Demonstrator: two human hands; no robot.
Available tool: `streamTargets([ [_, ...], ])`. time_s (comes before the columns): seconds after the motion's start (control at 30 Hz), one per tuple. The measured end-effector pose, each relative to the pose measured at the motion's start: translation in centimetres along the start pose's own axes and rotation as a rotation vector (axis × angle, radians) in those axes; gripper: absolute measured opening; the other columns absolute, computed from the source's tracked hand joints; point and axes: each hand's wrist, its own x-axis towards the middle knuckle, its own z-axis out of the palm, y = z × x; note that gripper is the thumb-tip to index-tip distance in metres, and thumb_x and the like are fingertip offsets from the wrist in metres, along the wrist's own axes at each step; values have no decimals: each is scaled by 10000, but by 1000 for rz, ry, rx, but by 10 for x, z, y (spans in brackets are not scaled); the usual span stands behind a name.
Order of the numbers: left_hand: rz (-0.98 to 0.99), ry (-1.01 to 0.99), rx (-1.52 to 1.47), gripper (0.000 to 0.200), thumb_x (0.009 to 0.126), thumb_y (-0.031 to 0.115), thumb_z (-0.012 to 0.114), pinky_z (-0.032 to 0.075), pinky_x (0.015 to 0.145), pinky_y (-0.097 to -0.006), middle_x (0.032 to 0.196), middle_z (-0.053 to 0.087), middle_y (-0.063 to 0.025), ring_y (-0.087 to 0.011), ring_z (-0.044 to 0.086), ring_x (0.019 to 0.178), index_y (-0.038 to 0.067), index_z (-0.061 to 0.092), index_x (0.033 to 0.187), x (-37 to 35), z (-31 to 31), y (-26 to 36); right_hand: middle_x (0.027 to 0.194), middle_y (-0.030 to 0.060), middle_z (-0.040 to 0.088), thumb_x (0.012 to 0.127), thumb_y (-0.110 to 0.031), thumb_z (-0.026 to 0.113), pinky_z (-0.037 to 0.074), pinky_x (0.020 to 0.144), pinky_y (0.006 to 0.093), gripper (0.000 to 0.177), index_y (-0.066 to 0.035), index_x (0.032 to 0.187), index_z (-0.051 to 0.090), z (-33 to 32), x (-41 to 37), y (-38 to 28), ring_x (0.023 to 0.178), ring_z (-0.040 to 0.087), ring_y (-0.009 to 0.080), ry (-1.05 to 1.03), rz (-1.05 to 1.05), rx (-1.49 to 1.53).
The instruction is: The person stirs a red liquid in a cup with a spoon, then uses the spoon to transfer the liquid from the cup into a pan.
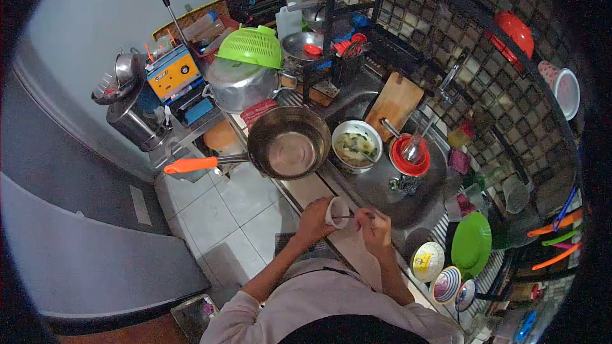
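My left hand (313, 220) is wrapped around a small white cup (338, 209), tilted so that its mouth faces right. My right hand (375, 226) pinches a thin, spoon-like metal utensil (349, 217), whose far end reaches inside the cup. The utensil's tip is hidden by the cup. Both hands are above the counter edge in front of my body. Just beyond them sits a large deep pan (290, 146) with an orange handle. To its right, a white bowl (357, 146) holds pale liquid, green pieces and a utensil.
In the sink (408, 207) are red bowls (410, 156) and a wooden cutting board (395, 102). A green plate (472, 245) and small bowls (428, 261) stand at the right. A lidded pot (239, 86) carries a green colander (250, 48). A black rack (503, 32) overhangs the sink.
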Motion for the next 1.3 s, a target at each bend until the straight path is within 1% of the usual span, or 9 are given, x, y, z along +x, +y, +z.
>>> streamTargets([
  [0.07,1,2,10,635,523,246,736,406,780,-397,993,527,-150,-322,508,914,36,466,1057,-1,-1,2,611,89,517,840,-110,437,401,486,290,235,24,658,500,-4,2,-12,516,517,173,-3,163,164],
  [0.2,56,0,-57,643,530,230,727,391,792,-400,1010,519,-147,-321,492,938,29,445,1072,1,-7,6,603,82,513,852,-130,425,401,485,281,250,29,676,501,2,0,-2,512,511,158,16,119,100],
  [0.27,74,28,-44,645,528,223,728,391,792,-398,1009,520,-145,-320,494,936,30,444,1074,-1,-4,2,597,79,505,861,-149,418,402,482,271,257,34,700,501,-4,4,-15,519,506,146,6,188,283],
  [0.37,85,42,-34,655,523,216,730,390,795,-397,1011,520,-143,-318,496,937,33,438,1081,-2,-3,1,593,77,499,865,-156,417,396,472,259,258,30,705,498,0,3,-4,510,494,135,25,15,49],
  [0.47,78,50,-13,653,526,239,731,393,801,-395,1009,524,-144,-319,499,935,38,449,1080,-3,3,-6,594,79,497,863,-156,421,390,467,263,257,29,700,495,-2,3,-11,503,487,138,18,151,218],
  [0.7,53,-9,-41,652,534,267,731,397,801,-399,1010,524,-145,-321,504,926,44,460,1083,0,-1,-5,595,81,499,856,-145,427,388,464,266,259,32,681,495,0,4,-10,501,489,149,24,138,246],
  [0.77,61,10,-28,665,520,251,731,396,789,-395,990,525,-144,-327,502,913,34,446,1080,1,-2,0,601,89,504,847,-119,432,388,462,264,222,31,697,498,2,4,-5,495,495,161,62,-36,20],
  [1.07,67,30,-19,679,501,221,734,392,776,-398,978,520,-152,-334,500,908,21,428,1074,-1,-2,2,615,85,503,827,-74,419,395,462,265,172,35,726,505,4,-2,2,486,494,148,5,113,134],
  [1.3,59,0,-43,671,514,204,733,388,801,-391,998,521,-153,-334,496,941,28,426,1084,0,-2,1,608,85,503,832,-85,433,393,463,264,185,35,716,514,3,0,1,484,490,146,8,56,34],
])
